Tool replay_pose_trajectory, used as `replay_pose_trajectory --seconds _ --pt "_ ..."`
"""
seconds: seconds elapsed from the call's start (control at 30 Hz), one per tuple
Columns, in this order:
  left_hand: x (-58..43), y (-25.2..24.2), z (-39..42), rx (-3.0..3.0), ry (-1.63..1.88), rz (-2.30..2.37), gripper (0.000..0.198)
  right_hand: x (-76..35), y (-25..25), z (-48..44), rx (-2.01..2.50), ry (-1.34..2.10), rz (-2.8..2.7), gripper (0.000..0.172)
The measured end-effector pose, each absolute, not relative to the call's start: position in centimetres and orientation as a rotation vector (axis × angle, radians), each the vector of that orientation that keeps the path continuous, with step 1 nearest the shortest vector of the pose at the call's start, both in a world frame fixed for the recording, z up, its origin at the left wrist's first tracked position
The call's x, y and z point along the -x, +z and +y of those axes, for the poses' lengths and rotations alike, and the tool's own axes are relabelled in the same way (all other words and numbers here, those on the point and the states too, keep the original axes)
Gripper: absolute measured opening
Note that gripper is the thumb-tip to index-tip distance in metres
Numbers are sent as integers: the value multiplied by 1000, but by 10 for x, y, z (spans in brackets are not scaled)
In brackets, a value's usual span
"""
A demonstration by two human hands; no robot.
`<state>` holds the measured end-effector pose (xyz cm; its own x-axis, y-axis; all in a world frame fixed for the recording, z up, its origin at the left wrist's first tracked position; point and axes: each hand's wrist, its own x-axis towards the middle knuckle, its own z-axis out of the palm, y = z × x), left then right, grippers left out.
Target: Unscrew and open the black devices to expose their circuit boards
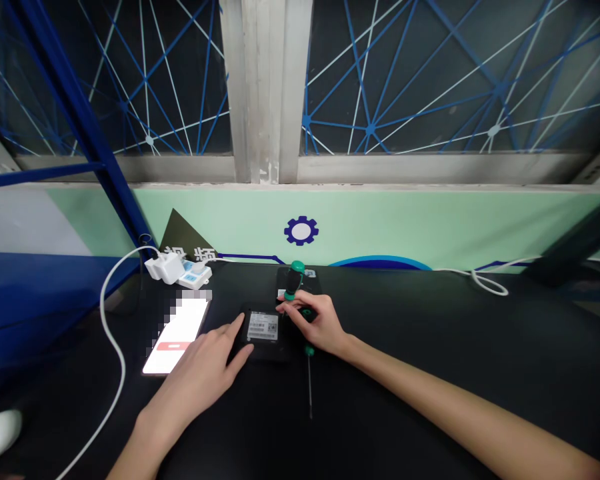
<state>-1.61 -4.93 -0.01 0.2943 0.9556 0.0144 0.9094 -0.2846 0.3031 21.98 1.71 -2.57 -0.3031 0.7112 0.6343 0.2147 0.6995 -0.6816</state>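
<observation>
A flat black drive with a white label point(263, 327) lies on the dark table point(380, 427). My left hand point(207, 360) rests at its left side, fingers stretched out and apart, with the index fingertip and thumb touching its edge. Over the drive's upper right corner, my right hand point(317, 320) pinches a screwdriver with a green and black handle point(295, 279). It stands nearly upright; its tip is too small to make out. Below that hand lies a second screwdriver point(309, 383), its handle partly hidden. Another black case point(311, 280) lies behind, partly covered by the hand.
A phone with a lit screen point(177, 337) lies beside my left hand. Behind it sit a white power strip point(194, 274) and a plugged-in charger point(166, 267); a white cable point(122, 360) curves down the left. A white mouse point(0, 433) is far left. Another cable point(490, 287) lies back right.
</observation>
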Motion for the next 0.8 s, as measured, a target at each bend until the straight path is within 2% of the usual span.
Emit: replay_pose_trajectory --seconds 0.17,0.43,0.8 --pt "18 -4 -48 -2324 312 1678 62 -220 -30 20 724 640 -1825 17" --pt "17 -2 -48 -2327 298 1693 62 -218 -31 22 792 581 -1805 29" --pt "15 2 -50 -2282 283 1701 63 -222 -31 21 700 632 -1857 22"
